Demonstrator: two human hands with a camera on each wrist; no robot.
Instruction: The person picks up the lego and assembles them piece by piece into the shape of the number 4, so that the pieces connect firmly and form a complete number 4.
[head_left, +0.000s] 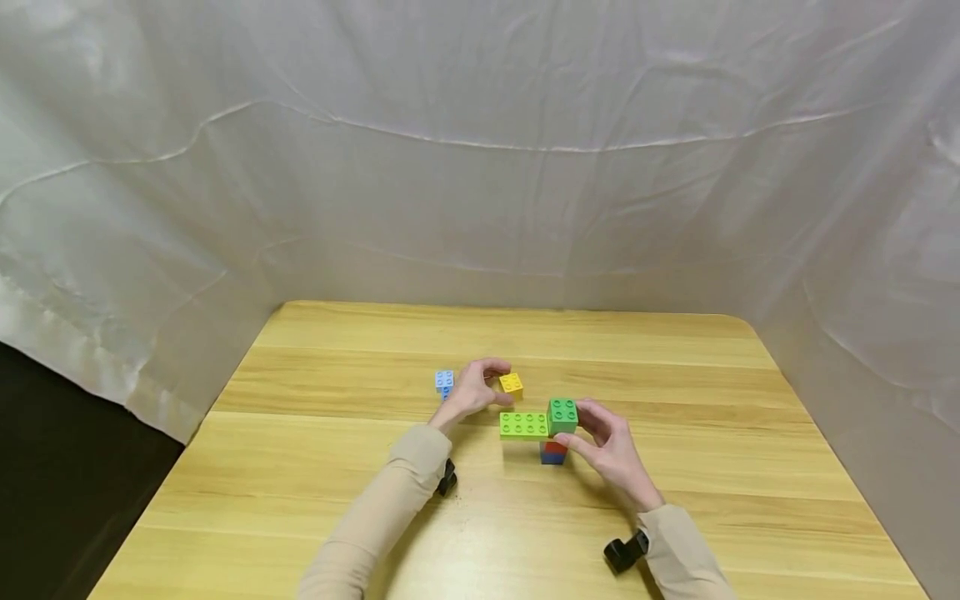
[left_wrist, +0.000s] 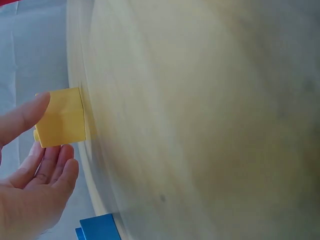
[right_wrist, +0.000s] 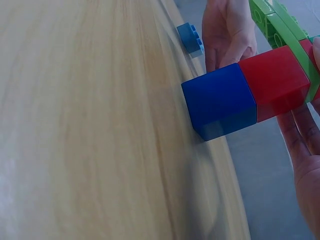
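Beside a yellow brick (head_left: 512,385) on the table is my left hand (head_left: 474,388), its thumb and fingers spread around the brick. In the left wrist view, the thumb overlaps one corner of the yellow brick (left_wrist: 62,117). My right hand (head_left: 611,446) holds a stack at its top, thumb and fingers on a green brick (head_left: 562,415). Under that, a long lime-green brick (head_left: 523,426) sticks out to the left. Lower in the stack come a red brick (right_wrist: 275,80) and a dark blue brick (right_wrist: 220,102) at the bottom. A sliver of red shows above the lime one.
Left of the left hand lie a light blue brick (head_left: 445,380) and a darker blue brick (head_left: 446,394), partly covered by the hand. The wooden table (head_left: 337,358) is bordered by a pale hanging sheet (head_left: 480,217) at the back and sides.
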